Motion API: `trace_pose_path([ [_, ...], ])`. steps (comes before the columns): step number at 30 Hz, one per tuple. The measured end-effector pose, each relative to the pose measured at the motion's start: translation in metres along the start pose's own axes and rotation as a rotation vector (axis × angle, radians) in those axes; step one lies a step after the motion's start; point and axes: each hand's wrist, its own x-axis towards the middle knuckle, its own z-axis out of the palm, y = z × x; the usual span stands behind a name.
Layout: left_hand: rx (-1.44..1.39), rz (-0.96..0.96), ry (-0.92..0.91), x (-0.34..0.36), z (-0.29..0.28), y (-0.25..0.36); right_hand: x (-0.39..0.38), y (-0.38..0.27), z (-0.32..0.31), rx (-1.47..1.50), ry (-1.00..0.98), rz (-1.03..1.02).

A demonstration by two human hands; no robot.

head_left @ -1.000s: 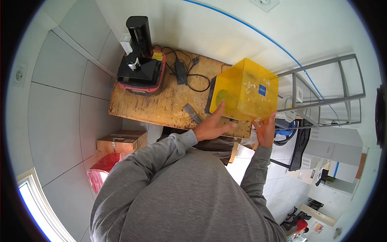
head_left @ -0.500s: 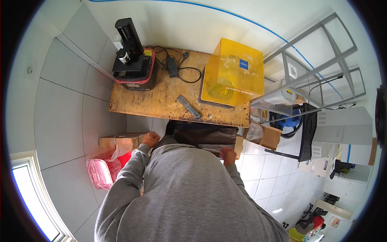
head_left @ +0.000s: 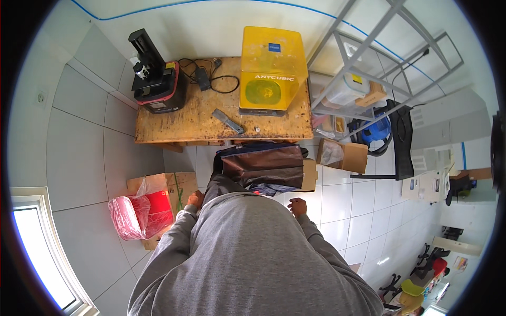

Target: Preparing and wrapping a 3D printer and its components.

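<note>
My left hand (head_left: 195,199) is curled closed beside my left thigh, near a cardboard box with a green strip. My right hand (head_left: 298,206) hangs at my other side, its fingers loosely curled in, over the tiled floor. Nothing shows in either hand. Between them and farther off lies a brown, leather-like sheet (head_left: 263,163) with dark cloth around it, beside a cardboard box (head_left: 310,175). On the wooden table (head_left: 200,125) beyond lies a grey scraper (head_left: 227,121).
The table holds a black-and-red 3D printer (head_left: 158,87), a power adapter (head_left: 202,78) and a yellow cover (head_left: 274,58). At left is a red bin (head_left: 159,206) lined with clear plastic. A grey metal rack (head_left: 363,50), an open carton (head_left: 354,157) and a blue vacuum cleaner (head_left: 377,129) stand right.
The table and its contents have shifted up and left in view. More floor, the brown sheet and the boxes now show. Both hands remain beside my body, still curled.
</note>
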Motion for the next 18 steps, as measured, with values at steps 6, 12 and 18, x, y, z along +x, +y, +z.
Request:
trace_pose_path([
  [6,-0.240,-0.128,0.122,-0.032,-0.016,0.034,0.001,0.034,-0.006,-0.020,-0.090,-0.099],
  [12,-0.397,-0.205,0.139,-0.041,-0.040,0.062,0.064,0.144,-0.005,-0.382,-0.134,-0.483],
  [18,-0.460,-0.282,0.096,-0.059,-0.030,0.052,0.056,0.126,0.001,-0.442,-0.167,-0.519],
])
